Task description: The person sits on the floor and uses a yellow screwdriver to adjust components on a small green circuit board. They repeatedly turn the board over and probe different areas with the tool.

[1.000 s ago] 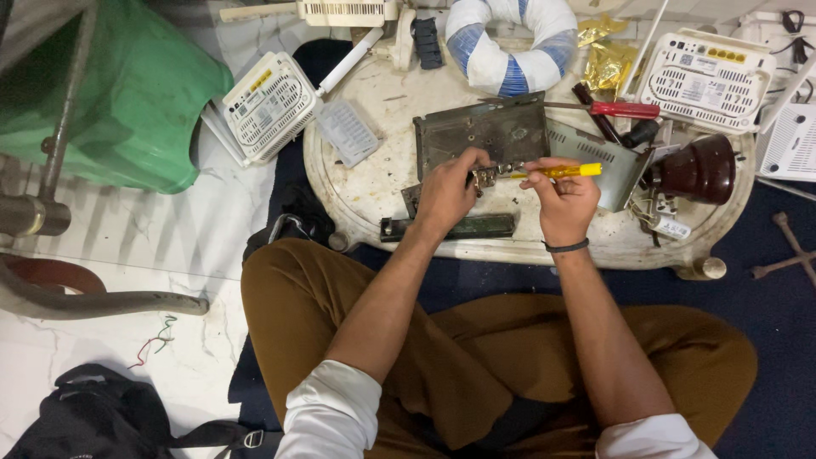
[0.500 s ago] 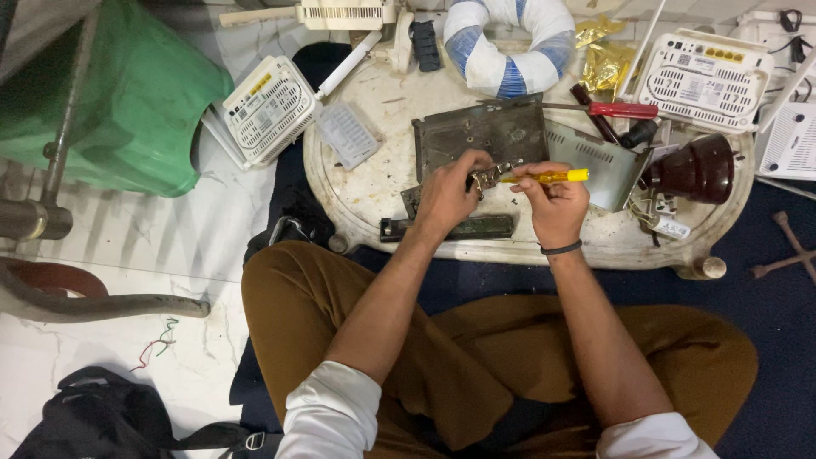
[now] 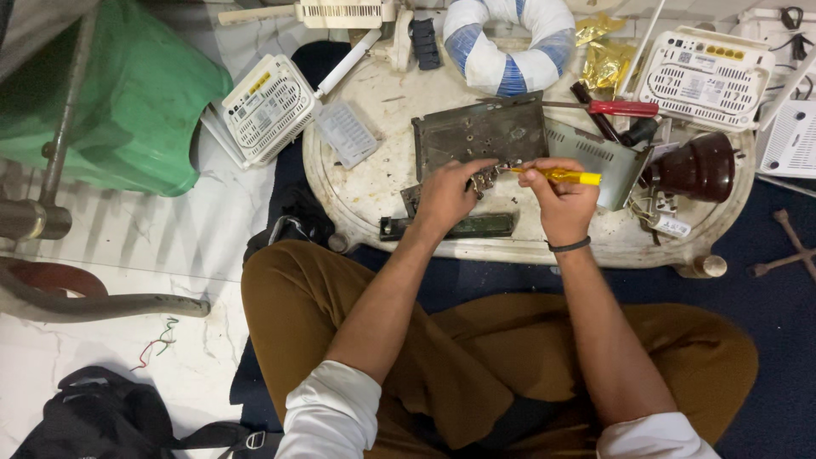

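Overhead, one low round white table point(image 3: 357, 195), stained, with a person seated cross-legged on the floor before it in brown trousers and white sleeves. Around the work: a dark metal plate point(image 3: 480, 136) lying flat at the table's middle; a grey vented metal cover point(image 3: 595, 157) just right of it; a long dark strip point(image 3: 450, 227) along the near edge; a red-handled screwdriver point(image 3: 625, 108); gold foil packets point(image 3: 605, 64); a blue-and-white padded ring point(image 3: 508, 42) at the far side; a dark brown round pot point(image 3: 699, 167) at right; a white router point(image 3: 705, 76) at upper right and another white router point(image 3: 268, 109) overhanging the table's left edge; a green plastic bin point(image 3: 119, 102) and a black bag point(image 3: 93, 421) on the floor. Left hand point(image 3: 446, 194), clenched, grasps a small metal part point(image 3: 484, 177) just above the plate's near edge. Right hand point(image 3: 565, 200), wearing a dark wristband, grips a yellow screwdriver point(image 3: 561, 176) held level, its tip touching the small part, so both hands meet close together. Compared with a second ago, hands, part and screwdriver keep nearly the same place; the surrounding items are unmoved.
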